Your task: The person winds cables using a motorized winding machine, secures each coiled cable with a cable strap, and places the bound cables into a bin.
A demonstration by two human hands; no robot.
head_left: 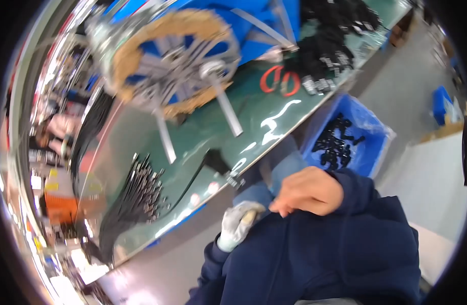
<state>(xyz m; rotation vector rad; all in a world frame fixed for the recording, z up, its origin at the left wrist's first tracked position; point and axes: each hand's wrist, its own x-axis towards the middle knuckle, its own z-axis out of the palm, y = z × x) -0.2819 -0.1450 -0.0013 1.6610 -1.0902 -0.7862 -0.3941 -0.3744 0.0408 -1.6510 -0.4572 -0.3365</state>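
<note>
My left hand [239,224], in a whitish glove, is curled closed in front of my body, just off the table edge. To its right my bare right hand [310,192] is also closed, thumb and fingers pressed together. Anything held in either is too blurred or hidden to make out. The nearest thing on the table is a black cable piece [216,161] with small metallic connector ends hanging at the edge. A bundle of black cables [134,190] with shiny tips lies further left on the green table mat [200,140].
A wheel-shaped reel [180,63] with brown padding and metal arms stands on the table. Red-handled scissors [280,81] lie near more black cable bundles [327,51]. A blue bin [370,134] with black parts stands beside my right arm. A person's hand [60,124] shows far left.
</note>
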